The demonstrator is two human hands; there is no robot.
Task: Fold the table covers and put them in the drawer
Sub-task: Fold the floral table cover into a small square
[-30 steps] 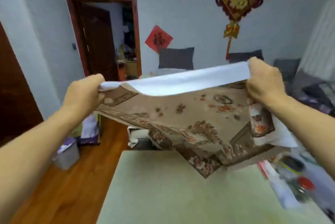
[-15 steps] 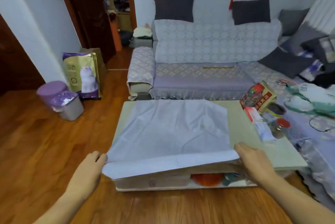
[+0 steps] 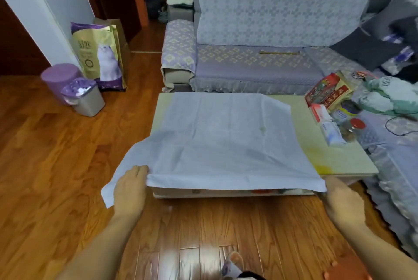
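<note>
Nearest the camera, both hands are gripping the near edge of the cover (image 3: 226,141). The left hand (image 3: 130,189) is curling its fingers under the left corner and pinching the hem. The right hand (image 3: 341,200) is holding the right corner; its fingers are tucked under the cloth, so I cannot tell whether they are pinching or just hooked.

The cover is lying pale side up across the table (image 3: 334,159), with the near edge hanging just off the front and a loose flap trailing off the left corner beside the left hand. The far right corner is turning in slightly.

Judging by this, the cover is looking folded at most once and is being laid flat for the next fold. Further folds are still to be made, and nothing is going into a drawer yet. A strip below the tabletop may be a drawer front, but that is unclear.

On the table's right end, a red box (image 3: 328,90), a tissue pack (image 3: 331,131) and jars (image 3: 352,121) are standing apart from the cover. Beyond the table a sofa (image 3: 260,53) is running along the wall, and at far left a bin (image 3: 84,96) and a pet food bag (image 3: 99,55) are standing on the floor.
</note>
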